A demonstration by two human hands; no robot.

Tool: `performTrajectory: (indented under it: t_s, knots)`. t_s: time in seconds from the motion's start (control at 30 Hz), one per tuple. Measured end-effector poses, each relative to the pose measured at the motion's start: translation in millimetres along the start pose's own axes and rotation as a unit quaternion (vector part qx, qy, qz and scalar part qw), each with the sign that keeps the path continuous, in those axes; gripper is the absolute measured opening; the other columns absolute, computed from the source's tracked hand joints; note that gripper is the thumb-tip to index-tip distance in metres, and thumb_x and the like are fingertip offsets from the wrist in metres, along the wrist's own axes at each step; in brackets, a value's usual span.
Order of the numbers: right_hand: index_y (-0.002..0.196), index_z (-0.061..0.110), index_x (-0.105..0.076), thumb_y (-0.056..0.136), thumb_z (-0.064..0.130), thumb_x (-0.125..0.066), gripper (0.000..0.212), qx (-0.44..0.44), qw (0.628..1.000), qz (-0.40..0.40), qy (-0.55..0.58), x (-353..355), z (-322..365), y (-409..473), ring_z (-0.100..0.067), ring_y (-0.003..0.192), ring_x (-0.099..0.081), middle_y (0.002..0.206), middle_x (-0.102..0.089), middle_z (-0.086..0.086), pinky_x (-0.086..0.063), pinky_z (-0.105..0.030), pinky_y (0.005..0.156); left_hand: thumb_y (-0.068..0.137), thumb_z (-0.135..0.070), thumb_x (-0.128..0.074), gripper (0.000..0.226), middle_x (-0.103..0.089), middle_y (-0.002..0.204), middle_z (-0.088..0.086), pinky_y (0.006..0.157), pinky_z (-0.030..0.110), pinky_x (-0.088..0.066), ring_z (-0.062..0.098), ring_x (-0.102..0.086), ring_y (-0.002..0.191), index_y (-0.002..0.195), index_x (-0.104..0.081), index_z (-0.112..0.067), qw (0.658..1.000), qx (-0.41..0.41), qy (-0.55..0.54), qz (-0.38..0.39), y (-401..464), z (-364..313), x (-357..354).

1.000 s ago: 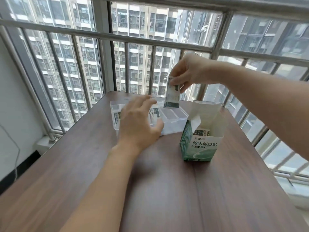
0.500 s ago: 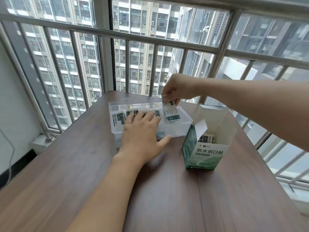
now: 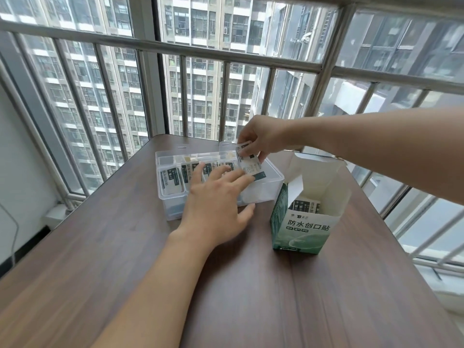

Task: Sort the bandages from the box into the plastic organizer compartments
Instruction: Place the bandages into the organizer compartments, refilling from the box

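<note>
A clear plastic organizer stands at the far end of the table, with wrapped bandages upright in its left compartments. My right hand pinches a white-and-green bandage and holds it tilted over the organizer's right end. Its lower edge dips below the rim there. My left hand rests flat on the organizer's near edge, fingers straight and spread. The open green-and-white bandage box stands to the right of the organizer, with more bandages inside.
The brown wooden table runs toward me from the organizer. A barred metal railing and windows close off the far side and the right. A white wall with a dark cable is at the left.
My right hand has brought the bandage down from above the box to the organizer's right end. My left hand has settled onto the organizer's near edge.
</note>
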State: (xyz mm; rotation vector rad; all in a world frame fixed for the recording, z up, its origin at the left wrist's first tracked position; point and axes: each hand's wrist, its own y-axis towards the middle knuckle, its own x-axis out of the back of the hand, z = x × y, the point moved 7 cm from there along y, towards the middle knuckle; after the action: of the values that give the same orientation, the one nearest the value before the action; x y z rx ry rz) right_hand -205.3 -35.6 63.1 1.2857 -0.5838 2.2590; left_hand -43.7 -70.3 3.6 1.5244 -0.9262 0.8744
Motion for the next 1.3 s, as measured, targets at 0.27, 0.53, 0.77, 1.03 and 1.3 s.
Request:
performTrajectory:
  t_s: [0.27, 0.53, 0.77, 1.03, 1.3]
  knots:
    - [0.099, 0.015, -0.067, 0.073, 0.003, -0.087, 0.035, -0.014, 0.997, 0.073, -0.024, -2, 2, -7, -0.007, 0.078, -0.074, 0.088, -0.077, 0.006, -0.058, -0.018, 0.067, 0.090, -0.055, -0.051, 0.054, -0.051, 0.148, -0.018, 0.122, 0.050, -0.010, 0.013, -0.039, 0.142, 0.143, -0.048, -0.041, 1.000, 0.002, -0.014, -0.011, -1, 1, 1]
    - [0.114, 0.000, -0.063, 0.072, -0.003, -0.085, 0.048, -0.054, 0.996, 0.059, 0.046, -6, 2, -4, -0.030, 0.082, -0.077, 0.098, -0.074, -0.017, -0.063, -0.031, 0.070, 0.091, -0.054, -0.051, 0.055, -0.048, 0.150, -0.019, 0.123, 0.047, -0.010, 0.012, -0.037, 0.142, 0.144, -0.048, -0.040, 1.000, 0.005, -0.028, -0.009, 0, 2, 0]
    - [0.101, 0.014, -0.068, 0.069, 0.023, -0.092, 0.041, -0.021, 0.979, 0.065, -0.191, -9, 21, -3, -0.016, 0.078, -0.067, 0.091, -0.072, 0.001, -0.051, -0.023, 0.064, 0.091, -0.053, -0.050, 0.054, -0.047, 0.151, -0.017, 0.122, 0.046, -0.011, 0.013, -0.037, 0.142, 0.143, -0.048, -0.041, 1.000, 0.002, -0.024, -0.009, -1, 2, -1]
    - [0.136, 0.009, -0.032, 0.102, 0.026, -0.057, 0.046, -0.004, 0.959, 0.136, -0.247, -28, 7, -11, -0.022, 0.085, -0.052, 0.112, -0.057, -0.014, -0.047, -0.032, 0.073, 0.089, -0.050, -0.052, 0.051, -0.052, 0.146, -0.015, 0.121, 0.049, -0.017, 0.015, -0.044, 0.137, 0.139, -0.051, -0.039, 1.000, -0.003, -0.020, -0.019, -2, 2, 0]
    - [0.117, 0.014, -0.053, 0.095, 0.012, -0.067, 0.027, 0.093, 0.964, 0.104, -0.228, -23, 17, -16, -0.013, 0.085, -0.053, 0.104, -0.059, 0.002, -0.043, -0.024, 0.073, 0.088, -0.049, -0.054, 0.051, -0.057, 0.140, -0.015, 0.120, 0.048, -0.020, 0.015, -0.049, 0.134, 0.138, -0.053, -0.038, 0.999, -0.004, -0.022, -0.026, -3, 1, 2]
